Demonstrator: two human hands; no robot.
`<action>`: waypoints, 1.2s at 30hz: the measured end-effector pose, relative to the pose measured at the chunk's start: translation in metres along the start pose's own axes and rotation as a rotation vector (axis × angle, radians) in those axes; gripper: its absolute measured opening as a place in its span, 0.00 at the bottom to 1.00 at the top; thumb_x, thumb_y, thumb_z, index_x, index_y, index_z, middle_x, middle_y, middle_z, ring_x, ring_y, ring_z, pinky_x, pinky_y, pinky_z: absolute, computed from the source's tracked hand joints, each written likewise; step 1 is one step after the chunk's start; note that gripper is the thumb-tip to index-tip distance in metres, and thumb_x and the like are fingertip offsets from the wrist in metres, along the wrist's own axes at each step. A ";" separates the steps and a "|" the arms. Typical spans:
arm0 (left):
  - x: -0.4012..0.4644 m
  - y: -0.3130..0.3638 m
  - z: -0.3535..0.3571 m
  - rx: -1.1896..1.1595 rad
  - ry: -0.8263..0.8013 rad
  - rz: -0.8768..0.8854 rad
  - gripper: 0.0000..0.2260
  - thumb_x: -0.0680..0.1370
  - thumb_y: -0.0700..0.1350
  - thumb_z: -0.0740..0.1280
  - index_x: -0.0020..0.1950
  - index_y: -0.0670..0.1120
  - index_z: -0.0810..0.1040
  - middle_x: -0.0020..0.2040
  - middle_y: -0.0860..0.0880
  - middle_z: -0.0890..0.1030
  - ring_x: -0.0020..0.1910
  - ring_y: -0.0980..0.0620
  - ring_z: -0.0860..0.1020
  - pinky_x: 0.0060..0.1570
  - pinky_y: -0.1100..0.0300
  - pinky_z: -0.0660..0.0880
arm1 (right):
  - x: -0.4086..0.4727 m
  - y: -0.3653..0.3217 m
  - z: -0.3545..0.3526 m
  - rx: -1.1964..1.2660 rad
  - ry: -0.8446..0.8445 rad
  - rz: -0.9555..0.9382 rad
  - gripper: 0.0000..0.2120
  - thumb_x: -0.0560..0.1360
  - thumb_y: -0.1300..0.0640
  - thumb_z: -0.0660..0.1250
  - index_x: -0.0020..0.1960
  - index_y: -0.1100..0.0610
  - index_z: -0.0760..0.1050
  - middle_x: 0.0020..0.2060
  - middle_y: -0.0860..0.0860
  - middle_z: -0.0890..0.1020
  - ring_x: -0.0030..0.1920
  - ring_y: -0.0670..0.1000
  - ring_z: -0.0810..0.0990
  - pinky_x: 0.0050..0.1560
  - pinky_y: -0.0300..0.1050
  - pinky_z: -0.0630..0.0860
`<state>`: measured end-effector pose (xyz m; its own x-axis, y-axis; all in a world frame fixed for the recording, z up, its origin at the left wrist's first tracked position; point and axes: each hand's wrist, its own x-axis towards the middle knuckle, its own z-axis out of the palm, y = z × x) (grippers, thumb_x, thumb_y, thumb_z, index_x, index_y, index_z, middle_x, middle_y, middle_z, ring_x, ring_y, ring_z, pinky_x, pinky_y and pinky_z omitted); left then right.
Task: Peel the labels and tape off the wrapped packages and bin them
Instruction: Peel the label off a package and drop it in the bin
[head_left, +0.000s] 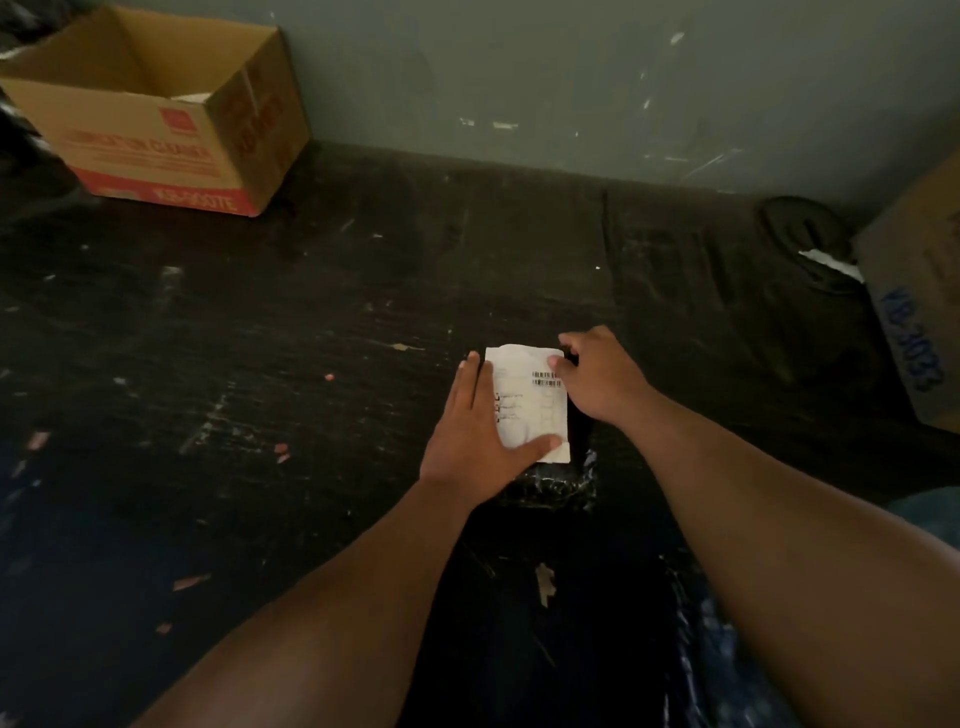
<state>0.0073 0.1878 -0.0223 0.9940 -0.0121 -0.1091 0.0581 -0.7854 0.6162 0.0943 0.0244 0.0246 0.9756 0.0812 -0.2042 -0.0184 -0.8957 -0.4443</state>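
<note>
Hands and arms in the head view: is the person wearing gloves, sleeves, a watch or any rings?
Nothing visible. The left hand and right hand are bare, with no gloves. Both forearms are uncovered as far as the frame shows, no sleeve edge in view. No watch, bracelet or ring can be made out, though the lighting is dim.

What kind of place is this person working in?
Probably a storeroom or parcel-sorting corner: an open brown cardboard box on a scuffed dark floor, and a black plastic-wrapped package bearing a white barcode label.
</note>
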 end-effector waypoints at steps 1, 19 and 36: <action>0.001 0.000 0.000 0.012 -0.008 -0.003 0.56 0.70 0.73 0.68 0.83 0.47 0.41 0.82 0.56 0.37 0.81 0.55 0.39 0.79 0.50 0.51 | 0.005 -0.002 -0.001 -0.009 -0.025 0.018 0.22 0.81 0.47 0.61 0.72 0.53 0.70 0.68 0.53 0.67 0.66 0.55 0.72 0.68 0.50 0.69; -0.002 0.004 -0.001 0.062 -0.035 -0.017 0.58 0.70 0.74 0.67 0.83 0.46 0.39 0.83 0.53 0.35 0.81 0.54 0.36 0.77 0.50 0.48 | 0.016 -0.014 -0.003 0.033 0.054 0.024 0.05 0.79 0.59 0.64 0.47 0.53 0.79 0.48 0.50 0.80 0.48 0.48 0.78 0.45 0.42 0.75; -0.015 -0.003 -0.009 -0.095 -0.128 -0.060 0.70 0.59 0.72 0.77 0.82 0.46 0.33 0.81 0.54 0.30 0.80 0.54 0.34 0.77 0.49 0.45 | 0.008 -0.029 -0.004 -0.288 0.049 -0.023 0.11 0.78 0.52 0.66 0.57 0.55 0.81 0.49 0.53 0.82 0.48 0.51 0.81 0.52 0.48 0.79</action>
<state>-0.0074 0.1957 -0.0153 0.9689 -0.0503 -0.2424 0.1314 -0.7253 0.6758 0.1035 0.0493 0.0391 0.9845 0.0885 -0.1517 0.0604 -0.9817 -0.1808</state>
